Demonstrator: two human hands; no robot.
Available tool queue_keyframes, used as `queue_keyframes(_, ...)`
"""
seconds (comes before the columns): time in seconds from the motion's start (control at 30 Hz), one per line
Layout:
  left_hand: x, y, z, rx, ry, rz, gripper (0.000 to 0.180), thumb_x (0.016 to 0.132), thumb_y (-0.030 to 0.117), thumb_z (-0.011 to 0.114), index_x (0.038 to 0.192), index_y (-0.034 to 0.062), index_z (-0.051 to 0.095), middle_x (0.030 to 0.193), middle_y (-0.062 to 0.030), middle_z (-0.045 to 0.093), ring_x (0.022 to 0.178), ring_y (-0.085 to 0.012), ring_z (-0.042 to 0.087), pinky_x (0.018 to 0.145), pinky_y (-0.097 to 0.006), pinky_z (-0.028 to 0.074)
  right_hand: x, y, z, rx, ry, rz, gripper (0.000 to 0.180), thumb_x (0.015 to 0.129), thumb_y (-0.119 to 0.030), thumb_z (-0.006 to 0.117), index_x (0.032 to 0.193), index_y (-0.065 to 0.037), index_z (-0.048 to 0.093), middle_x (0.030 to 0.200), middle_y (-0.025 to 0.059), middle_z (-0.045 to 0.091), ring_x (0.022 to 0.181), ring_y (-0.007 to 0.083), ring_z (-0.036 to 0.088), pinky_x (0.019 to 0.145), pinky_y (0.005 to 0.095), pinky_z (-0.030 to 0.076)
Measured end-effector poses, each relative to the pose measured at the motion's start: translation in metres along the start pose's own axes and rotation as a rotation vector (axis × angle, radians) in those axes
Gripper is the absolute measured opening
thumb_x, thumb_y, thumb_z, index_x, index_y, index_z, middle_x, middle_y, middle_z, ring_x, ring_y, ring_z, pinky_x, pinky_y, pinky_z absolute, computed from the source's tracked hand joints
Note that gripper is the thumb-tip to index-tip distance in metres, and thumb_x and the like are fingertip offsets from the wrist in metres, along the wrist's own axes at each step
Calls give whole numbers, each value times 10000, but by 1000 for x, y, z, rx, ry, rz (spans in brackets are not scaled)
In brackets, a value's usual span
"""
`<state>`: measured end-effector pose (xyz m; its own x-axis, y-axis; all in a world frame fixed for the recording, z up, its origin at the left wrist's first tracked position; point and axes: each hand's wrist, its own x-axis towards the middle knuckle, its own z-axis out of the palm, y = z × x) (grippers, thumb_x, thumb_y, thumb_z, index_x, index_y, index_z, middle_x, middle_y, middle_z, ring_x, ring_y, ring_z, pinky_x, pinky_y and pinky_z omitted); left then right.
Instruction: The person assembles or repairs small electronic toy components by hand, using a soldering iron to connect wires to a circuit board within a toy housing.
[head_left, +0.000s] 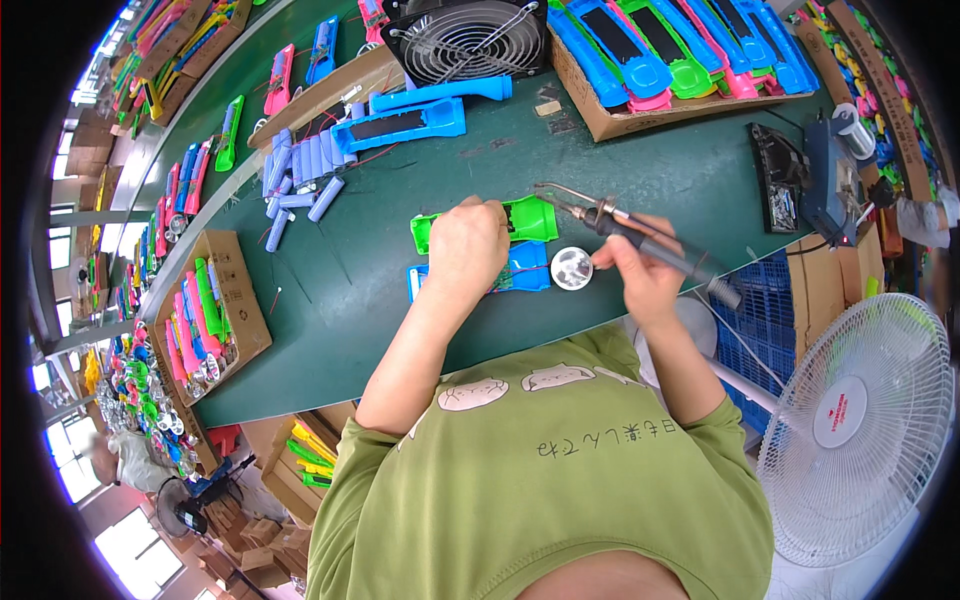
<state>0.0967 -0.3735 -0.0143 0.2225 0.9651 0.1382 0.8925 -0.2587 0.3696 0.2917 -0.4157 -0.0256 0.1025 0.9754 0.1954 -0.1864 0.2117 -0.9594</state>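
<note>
My left hand (pixel 466 243) is closed, its fingers curled down over a green plastic flashlight casing (pixel 533 218); whatever they pinch is hidden beneath them. In my right hand (pixel 650 272) is a soldering iron (pixel 640 238), its tip pointing left, above the casing's right end. A round silver reflector (pixel 572 269) sits by my right thumb and fingertips; whether they touch it I cannot tell. Nearer to me, a blue flashlight casing (pixel 532 268) with a green circuit board (pixel 505 272) lies alongside the green one, partly covered by my left wrist.
Blue cylindrical battery cells (pixel 312 158) with wires lie at the left, by a blue casing (pixel 400 125). A black fan (pixel 468 42) and a carton of casings (pixel 640 115) stand at the back. A soldering station (pixel 835 175) is right; a white fan (pixel 855 430) is beside me.
</note>
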Motion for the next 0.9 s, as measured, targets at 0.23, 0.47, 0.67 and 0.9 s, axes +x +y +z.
queue_keyframes(0.23,1,1,-1,-3,9,-3,40,639,43,582,668,36,608,669,-145,585,598,-307,581,556,-383,471,-5,0,21,-568,-471,-165,576,697,-118,698,1182,-24,402,1015,93,590,899,248,588,1050,499,159)
queue_keyframes(0.47,-1,2,1,7,3,-3,44,647,54,590,677,25,603,677,-161,582,598,-323,579,562,-392,468,-3,16,21,-574,-512,-290,750,643,-124,733,1257,-69,307,1116,121,527,954,278,546,1046,541,102)
queue_keyframes(0.67,-10,0,-14,-80,-88,42,157,641,117,661,763,20,640,801,-153,589,722,-310,585,640,-388,466,-4,9,25,-667,-512,-257,765,607,-121,763,1210,-70,294,1104,114,572,993,304,560,1048,515,170)
queue_keyframes(0.9,-41,-22,-68,75,-124,179,928,458,201,808,1274,63,388,1265,-132,401,1205,-308,357,992,-444,300,2,6,20,-653,-495,-215,697,680,-111,710,1236,-86,292,882,92,608,799,283,593,1031,539,172)
